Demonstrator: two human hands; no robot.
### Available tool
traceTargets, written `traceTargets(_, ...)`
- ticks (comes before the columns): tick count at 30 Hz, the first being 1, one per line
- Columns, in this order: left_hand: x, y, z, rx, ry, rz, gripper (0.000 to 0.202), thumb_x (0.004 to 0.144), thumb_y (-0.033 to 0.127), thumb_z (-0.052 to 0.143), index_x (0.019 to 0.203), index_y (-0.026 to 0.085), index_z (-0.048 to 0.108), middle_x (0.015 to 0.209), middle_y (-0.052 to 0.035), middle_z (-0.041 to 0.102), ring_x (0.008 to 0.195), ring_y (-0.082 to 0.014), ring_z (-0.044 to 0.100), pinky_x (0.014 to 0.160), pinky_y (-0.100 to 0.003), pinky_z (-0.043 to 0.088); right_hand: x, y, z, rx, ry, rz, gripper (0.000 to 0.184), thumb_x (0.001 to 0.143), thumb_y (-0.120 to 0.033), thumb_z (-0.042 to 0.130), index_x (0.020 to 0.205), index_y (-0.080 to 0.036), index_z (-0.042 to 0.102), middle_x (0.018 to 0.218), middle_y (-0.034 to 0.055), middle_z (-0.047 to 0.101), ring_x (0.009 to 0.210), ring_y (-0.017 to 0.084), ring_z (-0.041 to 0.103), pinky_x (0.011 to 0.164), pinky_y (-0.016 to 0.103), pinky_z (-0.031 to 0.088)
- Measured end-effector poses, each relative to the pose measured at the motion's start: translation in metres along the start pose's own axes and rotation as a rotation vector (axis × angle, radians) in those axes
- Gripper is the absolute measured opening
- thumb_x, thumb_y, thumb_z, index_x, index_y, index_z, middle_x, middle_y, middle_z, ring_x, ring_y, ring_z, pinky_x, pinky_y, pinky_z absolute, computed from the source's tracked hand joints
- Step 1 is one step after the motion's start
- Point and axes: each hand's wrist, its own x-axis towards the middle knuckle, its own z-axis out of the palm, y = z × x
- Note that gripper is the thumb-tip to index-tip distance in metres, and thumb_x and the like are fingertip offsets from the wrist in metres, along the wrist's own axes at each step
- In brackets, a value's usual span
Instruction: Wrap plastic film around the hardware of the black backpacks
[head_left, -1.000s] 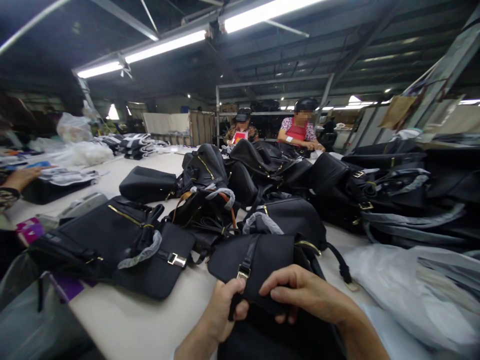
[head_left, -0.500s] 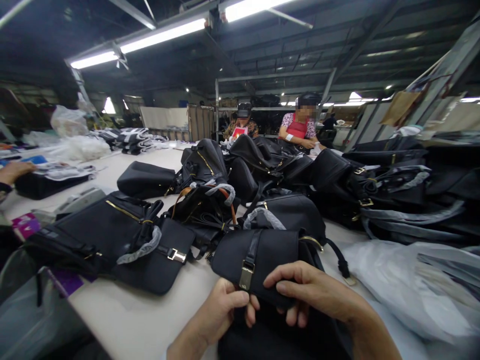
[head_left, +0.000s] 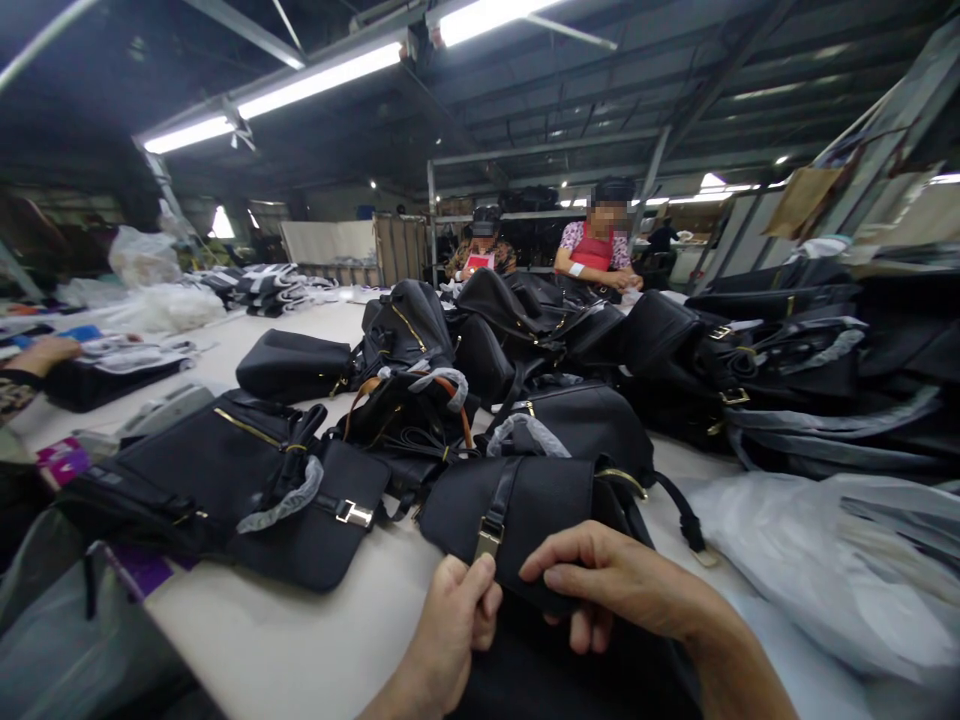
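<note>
A black backpack [head_left: 577,665] lies in front of me, its flap [head_left: 551,500] lifted toward the far side. My left hand [head_left: 450,625] is closed, with thumb and fingers pinching the lower end of the gold metal clasp [head_left: 489,537] on the flap's strap. At the flap's near right edge, my right hand [head_left: 630,580] has its index finger and thumb over the top and its other fingers curled below the edge. The fingertips of that hand are partly hidden behind the flap.
Another black backpack [head_left: 210,470] lies to the left on the white table [head_left: 300,650]. Beyond are several more black bags [head_left: 517,310]. Clear plastic wrapping [head_left: 817,570] spreads at right. Two co-workers [head_left: 596,250] work behind the pile; another person's hand [head_left: 49,352] shows far left.
My left hand has shifted up slightly, its fingers now curled tighter over the clasp's lower end. My right hand has barely moved. The far-left person's hand has moved slightly right.
</note>
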Motion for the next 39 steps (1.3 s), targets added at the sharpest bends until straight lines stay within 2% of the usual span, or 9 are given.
traceTargets(8,0.0,0.006,0.009,-0.028,0.107,-0.05,0.064,0.063,0.082,0.06,0.065,0.021,0.044,0.04,0.0121,0.036,0.036,-0.0014,0.014,0.041,-0.02,0.004,0.0,-0.001,-0.001,0.006,-0.017,0.003,0.041,0.077,-0.046,0.065,0.105,-0.017,0.071,0.07,0.0006,0.071,0.048,0.01,0.066,0.046,0.018,0.05)
traceTargets(11,-0.009,0.016,0.003,0.088,-0.044,-0.139,0.065,0.067,0.083,0.052,0.073,0.019,0.053,0.046,0.0071,0.048,0.034,-0.003,0.022,0.039,-0.02,0.01,-0.003,-0.001,-0.002,0.012,-0.002,0.01,0.04,0.077,-0.046,0.065,0.103,-0.017,0.071,0.066,0.0,0.07,0.047,0.01,0.065,0.045,0.017,0.049)
traceTargets(13,-0.018,0.027,-0.006,0.399,-0.155,-0.18,0.061,0.071,0.08,0.05,0.071,0.019,0.055,0.047,0.0023,0.053,0.033,-0.0074,0.034,0.038,-0.022,0.017,-0.006,-0.001,-0.002,0.023,-0.011,-0.013,0.04,0.077,-0.047,0.064,0.102,-0.016,0.071,0.064,-0.0004,0.068,0.047,0.009,0.065,0.046,0.017,0.049)
traceTargets(16,-0.028,0.047,-0.018,0.952,0.01,0.104,0.047,0.082,0.064,0.05,0.06,0.022,0.049,0.049,0.0003,0.053,0.044,-0.0144,0.048,0.046,-0.025,0.029,-0.01,-0.004,-0.002,0.002,-0.02,-0.067,0.036,0.08,-0.044,0.063,0.101,-0.016,0.071,0.064,-0.0011,0.065,0.052,0.009,0.064,0.047,0.016,0.049)
traceTargets(19,-0.029,0.058,-0.022,1.162,0.205,0.305,0.034,0.087,0.051,0.051,0.069,0.022,0.05,0.053,0.0021,0.053,0.055,-0.0187,0.055,0.056,-0.027,0.033,-0.01,-0.006,-0.001,-0.103,0.067,-0.158,0.028,0.081,-0.038,0.061,0.095,-0.018,0.075,0.07,-0.0009,0.058,0.064,0.012,0.06,0.051,0.018,0.053)
traceTargets(26,-0.023,0.058,-0.012,1.168,0.285,0.285,0.051,0.088,0.05,0.051,0.125,0.015,0.044,0.083,-0.0082,0.069,0.077,-0.03,0.065,0.072,-0.037,0.042,-0.009,-0.01,-0.002,-0.002,0.226,-0.318,0.03,0.083,-0.032,0.061,0.11,-0.023,0.072,0.106,0.0039,0.066,0.092,0.02,0.06,0.068,0.027,0.059)
traceTargets(29,-0.021,0.069,-0.005,1.283,0.375,0.484,0.049,0.084,0.049,0.057,0.121,0.017,0.054,0.096,-0.0122,0.066,0.095,-0.0348,0.061,0.083,-0.042,0.041,-0.01,-0.015,0.001,0.082,0.213,-0.371,0.049,0.083,-0.031,0.063,0.131,-0.027,0.059,0.121,0.0045,0.066,0.094,0.021,0.063,0.07,0.03,0.059)
traceTargets(33,-0.006,0.07,0.005,1.195,0.177,0.487,0.034,0.077,0.033,0.066,0.107,0.02,0.06,0.092,-0.0055,0.063,0.081,-0.0255,0.06,0.073,-0.035,0.045,0.002,-0.018,0.009,0.189,0.426,-0.52,0.072,0.081,-0.028,0.065,0.148,-0.029,0.039,0.131,0.0045,0.063,0.1,0.022,0.066,0.083,0.036,0.056)
traceTargets(39,0.025,0.047,0.008,1.021,0.21,0.547,0.021,0.074,0.013,0.053,0.095,0.018,0.058,0.077,-0.0003,0.057,0.066,-0.0181,0.056,0.064,-0.031,0.045,0.041,-0.017,0.035,0.442,0.674,-0.623,0.089,0.079,-0.033,0.068,0.152,-0.022,0.019,0.102,0.0049,0.077,0.093,0.025,0.071,0.09,0.042,0.053)
